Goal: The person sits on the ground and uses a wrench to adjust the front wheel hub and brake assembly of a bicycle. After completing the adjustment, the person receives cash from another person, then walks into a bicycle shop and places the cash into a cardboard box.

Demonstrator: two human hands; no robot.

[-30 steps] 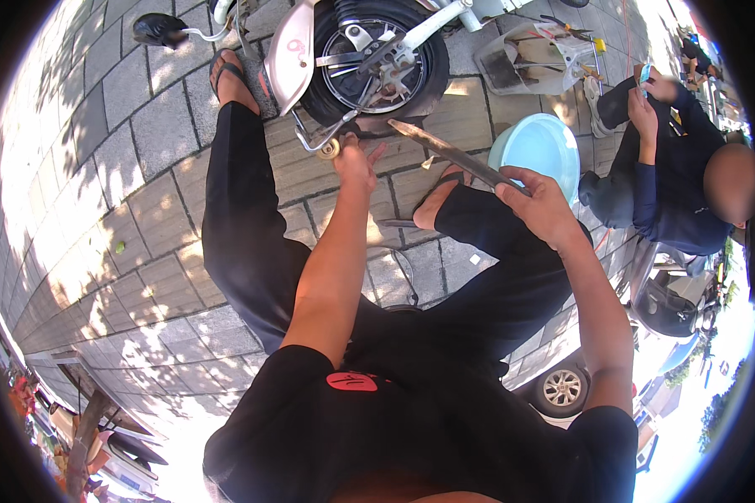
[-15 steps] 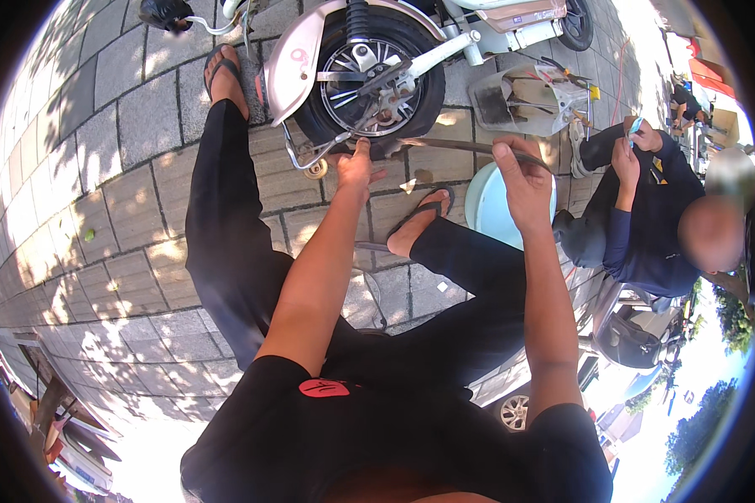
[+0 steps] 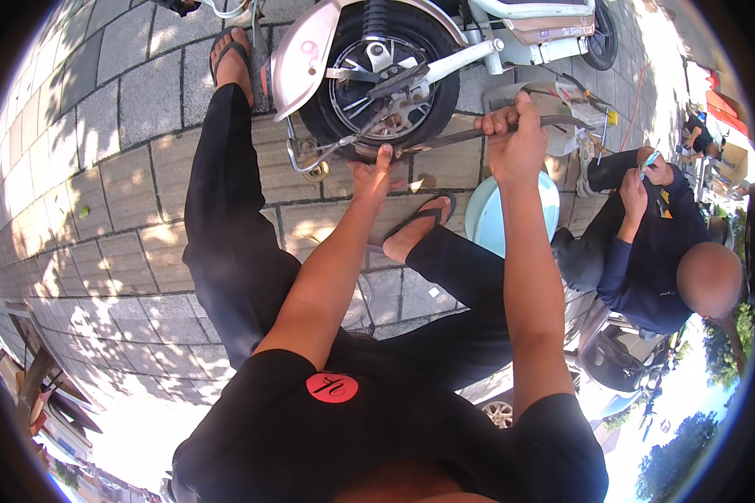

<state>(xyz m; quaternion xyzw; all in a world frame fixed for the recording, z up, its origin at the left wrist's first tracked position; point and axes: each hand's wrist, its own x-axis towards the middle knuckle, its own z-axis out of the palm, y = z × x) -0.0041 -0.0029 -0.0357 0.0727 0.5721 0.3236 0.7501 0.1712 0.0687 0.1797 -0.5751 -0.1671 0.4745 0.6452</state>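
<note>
Head view, upper centre: the right hand (image 3: 516, 149) is clasping a dark bar (image 3: 449, 141) pointing at the underside of the tyre (image 3: 447, 84); the left hand (image 3: 372, 178) is resting there, grip unclear. Levering seems underway, next calling for steady pressure.

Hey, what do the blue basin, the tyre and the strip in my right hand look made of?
Basin: probably plastic, smooth and evenly pale blue. Tyre: likely rubber, black and matte. Strip: dull grey-brown, perhaps rubber given its curve, but wood is possible.
</note>
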